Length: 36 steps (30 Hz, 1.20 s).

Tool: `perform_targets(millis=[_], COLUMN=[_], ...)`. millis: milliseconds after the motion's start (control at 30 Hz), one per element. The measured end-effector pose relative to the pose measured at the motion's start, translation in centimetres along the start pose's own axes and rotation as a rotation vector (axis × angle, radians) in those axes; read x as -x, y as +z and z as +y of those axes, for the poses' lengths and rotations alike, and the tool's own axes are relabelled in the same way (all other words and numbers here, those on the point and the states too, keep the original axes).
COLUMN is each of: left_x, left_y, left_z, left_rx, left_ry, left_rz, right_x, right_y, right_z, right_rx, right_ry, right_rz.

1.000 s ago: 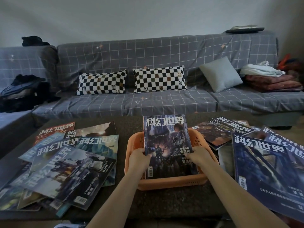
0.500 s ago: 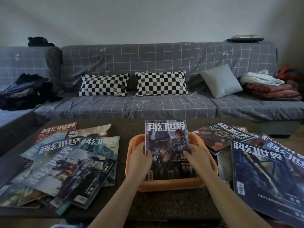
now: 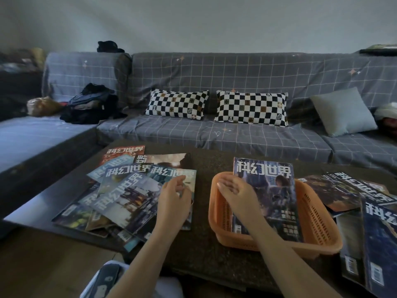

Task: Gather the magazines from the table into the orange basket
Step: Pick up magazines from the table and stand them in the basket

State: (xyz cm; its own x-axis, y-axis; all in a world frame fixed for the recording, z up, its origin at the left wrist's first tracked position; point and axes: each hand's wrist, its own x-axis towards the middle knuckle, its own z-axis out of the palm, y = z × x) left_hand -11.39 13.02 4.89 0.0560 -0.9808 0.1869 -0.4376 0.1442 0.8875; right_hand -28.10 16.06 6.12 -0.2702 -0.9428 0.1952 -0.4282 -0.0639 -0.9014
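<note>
One magazine (image 3: 266, 196) lay in the orange basket (image 3: 318, 224), loosely spread right hand (image 3: 234, 190) over it, left hand (image 3: 174, 196) half-curled above the left pile (image 3: 129, 190); right pile (image 3: 365, 203) untouched, most remaining.

grey checked sofa (image 3: 214, 82), chequered cushions (image 3: 177, 102); plain pale wall (image 3: 193, 22)
</note>
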Motion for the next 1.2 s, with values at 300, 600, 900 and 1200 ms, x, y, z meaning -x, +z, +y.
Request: perform_targets(millis=[300, 600, 900, 1200], left_x=[-0.5, -1.1, -0.3, 0.7], left_y=[-4.4, -6.2, -5.4, -7.4], left_z=[-6.1, -10.9, -12.2, -13.1], left_rx=[-0.16, -0.322, -0.108, 0.391], left_ry=[-0.16, -0.372, -0.333, -0.443], left_rz=[0.109, 0.123, 0.229, 0.487], right_x=[-1.2, -2.4, -5.9, -5.1], right_y=[10.3, 16.9, 19.9, 18.3], right_z=[-1.0, 1.7, 3.3, 3.0], right_rx=[0.051, 0.295, 0.655, 0.663], right_ry=[-0.025, 0.104, 0.14, 0.262], right_rz=[-0.257, -0.332, -0.245, -0.277])
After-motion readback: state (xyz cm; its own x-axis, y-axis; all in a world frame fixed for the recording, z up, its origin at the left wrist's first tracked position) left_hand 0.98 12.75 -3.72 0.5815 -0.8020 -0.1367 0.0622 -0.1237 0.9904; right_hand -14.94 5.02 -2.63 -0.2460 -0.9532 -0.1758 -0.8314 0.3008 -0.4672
